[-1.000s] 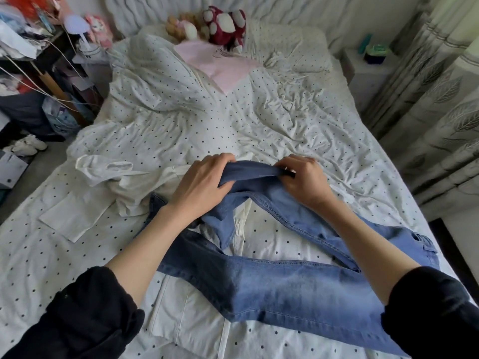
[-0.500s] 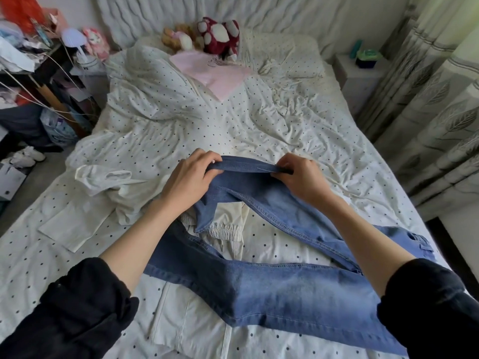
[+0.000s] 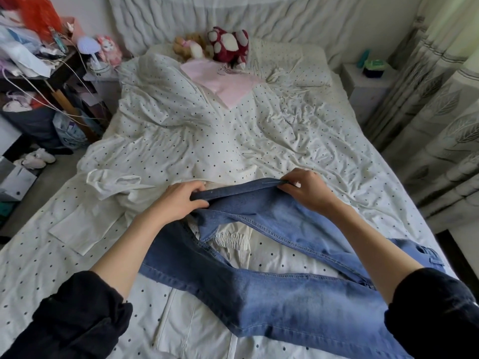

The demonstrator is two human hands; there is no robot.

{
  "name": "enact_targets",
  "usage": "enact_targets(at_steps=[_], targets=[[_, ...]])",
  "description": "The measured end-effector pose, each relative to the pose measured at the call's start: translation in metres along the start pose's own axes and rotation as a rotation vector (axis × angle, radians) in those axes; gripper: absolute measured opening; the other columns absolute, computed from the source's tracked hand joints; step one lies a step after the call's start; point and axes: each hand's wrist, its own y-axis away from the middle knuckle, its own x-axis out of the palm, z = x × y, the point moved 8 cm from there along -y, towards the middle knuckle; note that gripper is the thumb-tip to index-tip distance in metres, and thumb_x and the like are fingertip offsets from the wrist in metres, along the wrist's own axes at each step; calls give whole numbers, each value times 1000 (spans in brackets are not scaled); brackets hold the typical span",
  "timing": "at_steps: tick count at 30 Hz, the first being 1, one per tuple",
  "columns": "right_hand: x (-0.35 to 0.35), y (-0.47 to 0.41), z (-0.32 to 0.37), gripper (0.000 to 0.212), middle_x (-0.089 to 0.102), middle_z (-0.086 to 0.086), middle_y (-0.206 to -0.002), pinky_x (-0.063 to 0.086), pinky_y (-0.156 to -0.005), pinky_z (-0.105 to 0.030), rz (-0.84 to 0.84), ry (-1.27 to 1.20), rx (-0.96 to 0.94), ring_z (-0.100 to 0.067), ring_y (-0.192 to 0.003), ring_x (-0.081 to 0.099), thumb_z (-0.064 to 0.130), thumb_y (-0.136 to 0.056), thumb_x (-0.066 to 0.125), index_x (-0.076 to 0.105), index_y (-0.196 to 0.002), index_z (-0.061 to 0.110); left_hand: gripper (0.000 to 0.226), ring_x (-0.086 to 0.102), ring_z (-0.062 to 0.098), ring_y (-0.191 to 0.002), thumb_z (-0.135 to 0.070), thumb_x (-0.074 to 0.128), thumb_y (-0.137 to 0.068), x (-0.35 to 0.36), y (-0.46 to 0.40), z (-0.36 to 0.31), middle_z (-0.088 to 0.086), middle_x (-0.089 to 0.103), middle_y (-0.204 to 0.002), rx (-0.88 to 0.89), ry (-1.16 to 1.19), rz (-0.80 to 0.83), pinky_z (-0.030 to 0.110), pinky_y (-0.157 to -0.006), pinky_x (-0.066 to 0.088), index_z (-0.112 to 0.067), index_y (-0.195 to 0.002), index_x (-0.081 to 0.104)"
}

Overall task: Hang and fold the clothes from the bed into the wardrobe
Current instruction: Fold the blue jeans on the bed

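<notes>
A pair of blue jeans (image 3: 280, 304) lies spread across the near part of the bed (image 3: 259, 141), its waist at the right edge. My left hand (image 3: 178, 200) and my right hand (image 3: 305, 190) each pinch one end of a leg hem and hold it stretched flat, a little above the bedding. A cream garment with an elastic waistband (image 3: 230, 239) lies under the jeans. A white garment (image 3: 111, 187) sits crumpled to the left of my left hand. A pink top (image 3: 228, 85) lies near the pillows. No wardrobe is in view.
Plush toys (image 3: 225, 45) rest at the headboard. A cluttered dark desk (image 3: 33, 63) with cables and bags stands left of the bed, with slippers (image 3: 36, 158) on the floor. A white nightstand (image 3: 368, 84) and patterned curtains (image 3: 440, 112) are at the right.
Both hands have carried the jeans leg hem farther up the bed and pulled it wider and flatter. More of the cream waistband shows beneath the leg.
</notes>
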Motion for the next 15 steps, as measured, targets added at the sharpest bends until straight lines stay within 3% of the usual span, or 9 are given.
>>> enact_targets(at_steps=[5,10,12,14,15], targets=[[3,-6,-8,8,57,5,-71,35,-63,-25,43,-136,125,-10,-66,49,10,-89,60,66,-85,11,18,55,12,-83,-18,69,-84,-26,-6,-2,-11,58,-88,-22,122,24,27,-73,40,-27,-95,58],[25,-26,-11,14,54,4,-66,35,-60,-24,295,-124,284,-12,-65,47,18,-85,64,62,-70,19,4,56,18,-94,-24,62,-89,-68,-30,0,-2,62,-97,-45,-161,49,32,-81,39,-26,-90,65],[33,-43,-16,4,59,0,-75,39,-63,-25,237,-62,306,-18,-74,52,20,-85,63,66,-85,17,13,48,19,-108,-21,57,-92,-88,-46,-8,-4,59,-107,22,-445,-200,34,-90,28,-26,-99,66],[39,-56,-26,34,63,-7,-109,46,-84,-33,116,60,345,-26,-102,56,28,-89,60,57,-122,18,28,41,21,-113,-8,55,-89,-92,-50,-11,-2,55,-116,57,-541,-449,36,-94,21,-24,-110,63],[42,-58,-29,47,56,-9,-127,42,-97,-41,71,117,369,-28,-118,49,31,-91,57,45,-135,20,36,41,24,-114,-2,56,-86,-87,-50,-6,0,53,-118,53,-534,-498,38,-95,22,-22,-116,60]])
